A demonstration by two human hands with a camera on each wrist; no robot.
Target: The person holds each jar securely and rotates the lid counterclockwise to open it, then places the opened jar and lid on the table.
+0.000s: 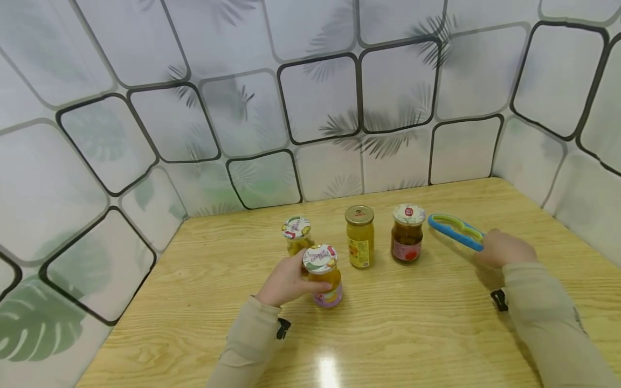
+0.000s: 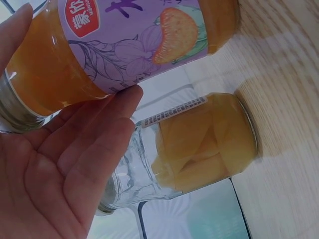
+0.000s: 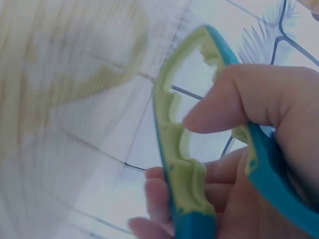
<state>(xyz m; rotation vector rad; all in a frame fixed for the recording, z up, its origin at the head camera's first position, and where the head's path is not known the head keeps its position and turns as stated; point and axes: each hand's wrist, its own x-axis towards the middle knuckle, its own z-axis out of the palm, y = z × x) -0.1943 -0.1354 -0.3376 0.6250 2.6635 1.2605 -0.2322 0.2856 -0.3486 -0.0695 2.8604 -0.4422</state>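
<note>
Purple-labelled jar (image 1: 331,276) upright left of table centre, lid on, left hand (image 1: 286,280) wrapped partway round it with thumb on one side and fingers on the other, can't tell if base touches the table (image 1: 412,334). Blue-and-green opener (image 1: 456,235) over at the right, its two arms spread apart, right hand (image 1: 506,249) gripping it with fingers curled round. Yellow fruit jar (image 1: 297,243) just behind the left hand, then tall gold-lidded jar (image 1: 360,240) and dark pink-labelled jar (image 1: 407,237) in line rightward, patterned wall covering (image 1: 322,99) behind.
</note>
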